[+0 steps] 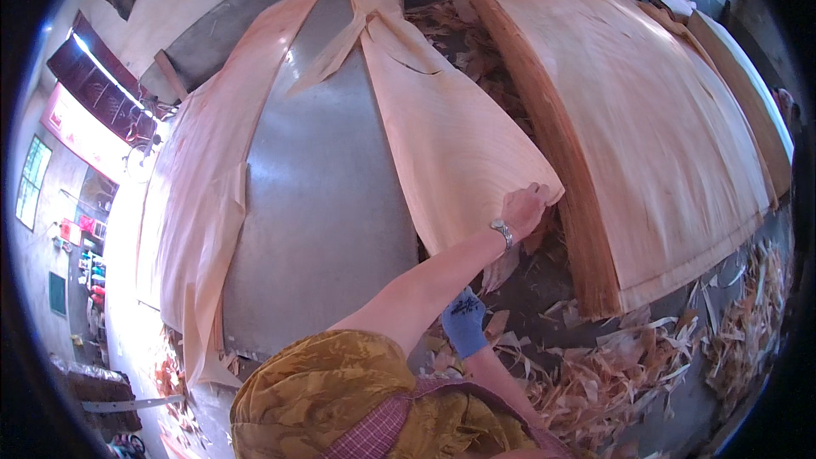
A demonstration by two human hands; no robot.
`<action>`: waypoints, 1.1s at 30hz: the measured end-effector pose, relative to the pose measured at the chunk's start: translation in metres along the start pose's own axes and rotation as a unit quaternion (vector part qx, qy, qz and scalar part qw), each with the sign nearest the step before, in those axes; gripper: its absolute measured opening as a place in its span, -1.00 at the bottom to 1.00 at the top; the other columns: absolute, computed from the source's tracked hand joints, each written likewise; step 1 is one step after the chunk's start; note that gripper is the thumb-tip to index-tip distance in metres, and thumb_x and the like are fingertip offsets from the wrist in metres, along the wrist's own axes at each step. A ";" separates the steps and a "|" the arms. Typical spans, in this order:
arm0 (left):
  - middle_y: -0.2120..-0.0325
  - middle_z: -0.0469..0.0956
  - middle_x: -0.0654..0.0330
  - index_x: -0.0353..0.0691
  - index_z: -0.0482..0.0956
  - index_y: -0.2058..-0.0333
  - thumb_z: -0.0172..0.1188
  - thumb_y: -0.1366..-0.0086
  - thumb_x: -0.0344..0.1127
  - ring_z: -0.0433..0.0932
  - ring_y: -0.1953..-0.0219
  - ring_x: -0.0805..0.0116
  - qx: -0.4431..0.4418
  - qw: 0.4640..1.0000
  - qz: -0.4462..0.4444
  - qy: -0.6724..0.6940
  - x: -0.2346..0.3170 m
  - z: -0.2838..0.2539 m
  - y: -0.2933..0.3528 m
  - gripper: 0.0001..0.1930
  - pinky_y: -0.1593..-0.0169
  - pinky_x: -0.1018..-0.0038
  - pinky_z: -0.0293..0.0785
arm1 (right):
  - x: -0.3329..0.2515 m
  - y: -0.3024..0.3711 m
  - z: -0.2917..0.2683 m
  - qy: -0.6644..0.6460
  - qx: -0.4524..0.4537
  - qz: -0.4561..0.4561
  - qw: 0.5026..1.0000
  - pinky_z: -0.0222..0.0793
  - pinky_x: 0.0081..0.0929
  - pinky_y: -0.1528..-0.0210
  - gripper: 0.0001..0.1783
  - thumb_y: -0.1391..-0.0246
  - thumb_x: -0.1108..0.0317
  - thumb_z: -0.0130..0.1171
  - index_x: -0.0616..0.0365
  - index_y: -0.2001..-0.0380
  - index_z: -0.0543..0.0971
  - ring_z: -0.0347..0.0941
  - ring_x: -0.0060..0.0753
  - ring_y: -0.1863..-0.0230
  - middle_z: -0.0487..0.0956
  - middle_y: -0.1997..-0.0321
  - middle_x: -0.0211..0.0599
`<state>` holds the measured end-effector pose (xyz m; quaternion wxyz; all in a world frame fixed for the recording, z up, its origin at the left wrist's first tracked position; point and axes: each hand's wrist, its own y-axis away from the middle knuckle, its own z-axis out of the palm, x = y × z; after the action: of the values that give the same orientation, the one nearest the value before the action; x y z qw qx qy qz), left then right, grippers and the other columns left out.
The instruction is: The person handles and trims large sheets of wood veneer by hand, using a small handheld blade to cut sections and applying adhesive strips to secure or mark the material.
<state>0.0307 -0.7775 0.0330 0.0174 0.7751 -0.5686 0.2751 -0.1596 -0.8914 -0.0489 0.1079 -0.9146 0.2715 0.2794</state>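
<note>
A thin, pale wood veneer sheet point(455, 136) lies slantwise, partly over a smooth grey metal-like surface point(327, 195). Its far end is torn and folded. My left hand point(527, 208), bare with a wristwatch point(502, 232), reaches across to the right, its fingers closed on the sheet's near right corner. My right hand point(465, 321), in a blue glove, is lower and nearer to me, just below the sheet's near edge. The left forearm passes in front of its upper part, and its fingers are hidden, so I cannot tell what they hold.
A thick stack of veneer sheets point(654, 136) stands to the right. More veneer point(225, 102) lies along the left, with a loose strip point(217, 263) hanging at its near side. Torn shavings point(612, 374) cover the near right floor and fill the gap beside the stack.
</note>
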 end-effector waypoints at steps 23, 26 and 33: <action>0.22 0.55 0.08 -0.16 0.54 0.11 0.16 -0.21 -0.20 0.57 0.17 0.04 0.044 0.986 -0.089 0.131 -0.048 -0.143 0.108 -0.71 0.10 0.23 0.51 | 0.057 -0.025 -0.076 -0.513 0.047 0.262 0.816 0.11 -0.67 0.66 -0.54 -0.20 0.17 0.22 0.11 -0.11 0.50 0.25 -0.74 0.69 0.44 0.59 -0.59; 0.18 0.54 0.10 -0.15 0.54 0.12 0.15 -0.20 -0.21 0.56 0.15 0.07 0.031 0.985 -0.147 0.081 -0.098 -0.146 0.156 -0.71 0.08 0.25 0.50 | 0.052 -0.015 -0.082 -0.512 0.047 0.247 0.822 0.12 -0.70 0.61 -0.54 -0.20 0.21 0.23 0.14 -0.12 0.50 0.24 -0.76 0.67 0.45 0.57 -0.62; -0.12 0.36 0.03 -0.17 0.42 -0.07 0.20 -0.18 -0.07 0.36 -0.14 -0.02 -0.104 0.949 -0.280 -0.102 -0.158 -0.165 0.265 -0.48 -0.13 0.10 0.34 | 0.046 0.001 -0.148 -0.495 0.000 0.300 0.815 0.11 -0.70 0.67 -0.59 -0.13 0.06 0.27 0.06 0.05 0.62 0.24 -0.73 0.69 0.45 0.58 -0.61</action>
<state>-0.3044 -0.6769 0.0265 0.1160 0.9209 -0.3528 0.1182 -0.0610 -0.9643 0.0461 0.1390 -0.5261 0.4424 0.7129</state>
